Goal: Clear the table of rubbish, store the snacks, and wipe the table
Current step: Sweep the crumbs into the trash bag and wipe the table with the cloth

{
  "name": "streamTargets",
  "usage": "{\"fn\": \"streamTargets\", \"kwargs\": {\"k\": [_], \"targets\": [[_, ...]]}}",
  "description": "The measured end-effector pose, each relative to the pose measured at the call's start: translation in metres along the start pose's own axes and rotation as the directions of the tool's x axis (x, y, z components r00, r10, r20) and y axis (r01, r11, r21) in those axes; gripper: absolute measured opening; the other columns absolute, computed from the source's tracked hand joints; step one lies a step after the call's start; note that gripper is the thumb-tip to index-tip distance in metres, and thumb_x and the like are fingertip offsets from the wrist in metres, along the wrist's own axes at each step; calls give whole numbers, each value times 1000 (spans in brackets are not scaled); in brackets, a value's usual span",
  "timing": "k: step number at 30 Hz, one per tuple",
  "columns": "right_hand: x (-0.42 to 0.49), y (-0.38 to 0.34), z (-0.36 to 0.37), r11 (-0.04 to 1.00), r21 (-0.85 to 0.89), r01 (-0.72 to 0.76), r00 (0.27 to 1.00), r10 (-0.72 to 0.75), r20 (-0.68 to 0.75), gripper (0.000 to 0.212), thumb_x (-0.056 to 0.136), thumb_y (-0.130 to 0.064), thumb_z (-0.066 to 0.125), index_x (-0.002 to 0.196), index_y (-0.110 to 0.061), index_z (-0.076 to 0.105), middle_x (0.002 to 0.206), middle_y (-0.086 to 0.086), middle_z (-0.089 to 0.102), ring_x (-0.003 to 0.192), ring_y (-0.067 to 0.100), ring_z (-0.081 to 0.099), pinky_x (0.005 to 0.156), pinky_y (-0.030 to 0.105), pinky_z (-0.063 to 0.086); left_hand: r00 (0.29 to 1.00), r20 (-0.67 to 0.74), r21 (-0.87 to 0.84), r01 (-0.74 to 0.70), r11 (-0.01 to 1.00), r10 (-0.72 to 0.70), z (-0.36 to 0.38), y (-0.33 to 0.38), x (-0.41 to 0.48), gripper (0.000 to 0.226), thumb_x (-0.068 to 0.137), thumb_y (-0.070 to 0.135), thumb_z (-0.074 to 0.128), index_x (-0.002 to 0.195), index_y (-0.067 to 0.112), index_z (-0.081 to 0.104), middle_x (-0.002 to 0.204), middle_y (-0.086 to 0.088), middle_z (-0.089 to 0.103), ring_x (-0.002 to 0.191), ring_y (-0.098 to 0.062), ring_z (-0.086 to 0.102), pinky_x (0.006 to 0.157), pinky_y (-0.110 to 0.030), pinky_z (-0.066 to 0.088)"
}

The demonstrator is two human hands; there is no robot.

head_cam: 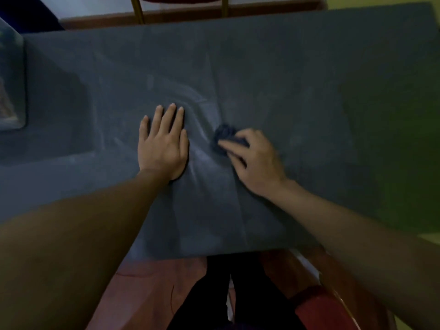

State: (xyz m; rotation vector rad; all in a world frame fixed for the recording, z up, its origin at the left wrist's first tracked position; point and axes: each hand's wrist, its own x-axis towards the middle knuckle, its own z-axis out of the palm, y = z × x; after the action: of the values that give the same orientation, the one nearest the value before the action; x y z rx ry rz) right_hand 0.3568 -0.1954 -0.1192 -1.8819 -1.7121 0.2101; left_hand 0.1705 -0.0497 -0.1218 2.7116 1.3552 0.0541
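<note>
Plain grey tablecloth (262,67), dark blue rag (222,136), red chair (319,308).

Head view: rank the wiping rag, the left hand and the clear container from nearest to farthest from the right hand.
1. rag: pinched under the fingers of the right hand, mid-table.
2. left hand: flat on the table, just to the rag's left.
3. clear container: at the far left edge of the picture.
</note>
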Motion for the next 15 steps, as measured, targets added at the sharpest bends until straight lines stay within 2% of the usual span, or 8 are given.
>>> {"fn": "streamTargets", "kwargs": {"k": [2, 3, 6, 8, 9, 11, 13, 15], "targets": [[-24, 0, -11, 996, -32, 86, 993, -82, 89, 32, 92, -16, 66, 123, -23, 71, 109, 9, 61, 91, 27, 54, 76, 39, 45, 998, -7, 19, -63, 998, 63, -2, 3, -3, 50, 104, 31, 30, 151, 14, 36, 156, -5, 37, 146, -29, 29, 113, -50, 27], [-28, 6, -15, 995, -68, 68, 996, -64, 67, 33, 92, -16, 66, 124, -24, 71, 109, 9, 61, 90, 28, 54, 76, 40, 46, 995, -3, 23, -105, 994, 105, -2, 5, -4, 49, 104, 29, 32, 150, 13, 38, 155, -6, 40, 144, -30, 32, 110, -50, 31], [-34, 12, -17, 969, -117, -218, 970, 202, -134, 32, 92, -15, 65, 123, -22, 71, 108, 10, 60, 89, 29, 53, 74, 46, 49, 989, 9, -13, -148, 989, 148, -2, 15, -11, 46, 104, 26, 33, 149, 16, 41, 154, -6, 41, 144, -30, 33, 112, -50, 31], [-52, -9, -11, 952, -91, -292, 947, 274, -166, 33, 92, -16, 64, 123, -24, 70, 108, 10, 59, 89, 30, 52, 75, 46, 49, 994, 10, -57, -111, 992, 111, -2, 25, -15, 47, 104, 30, 32, 149, 18, 41, 155, -4, 39, 146, -29, 29, 117, -52, 25], [-68, -21, -8, 964, -81, -252, 961, 239, -141, 34, 92, -16, 64, 124, -25, 70, 109, 10, 59, 89, 30, 53, 75, 46, 48, 996, 9, -72, -90, 993, 90, -2, 31, -17, 48, 104, 31, 33, 149, 19, 40, 156, -3, 37, 147, -29, 27, 118, -53, 21], [-106, -40, -7, 994, -62, -85, 996, 83, -35, 35, 92, -16, 63, 125, -26, 70, 110, 9, 60, 89, 29, 54, 74, 45, 46, 999, 20, -109, -34, 993, 37, -3, 42, -15, 49, 104, 33, 32, 150, 21, 38, 159, -1, 32, 149, -28, 21, 120, -56, 13], [-135, -44, -17, 996, -50, 71, 994, -67, 86, 34, 95, -18, 61, 127, -26, 69, 112, 9, 62, 87, 28, 56, 73, 43, 45, 999, 50, -137, 3, 991, 4, -2, 54, -11, 50, 104, 35, 28, 153, 21, 33, 162, -1, 26, 151, -26, 13, 120, -58, 5], [-140, -30, -29, 983, -113, 145, 984, -132, 119, 32, 97, -20, 58, 125, -27, 70, 110, 11, 65, 84, 30, 58, 70, 42, 47, 997, 56, -152, -36, 988, 45, -1, 70, -8, 52, 104, 37, 27, 154, 22, 30, 163, -1, 22, 152, -25, 9, 119, -61, 0]]}}
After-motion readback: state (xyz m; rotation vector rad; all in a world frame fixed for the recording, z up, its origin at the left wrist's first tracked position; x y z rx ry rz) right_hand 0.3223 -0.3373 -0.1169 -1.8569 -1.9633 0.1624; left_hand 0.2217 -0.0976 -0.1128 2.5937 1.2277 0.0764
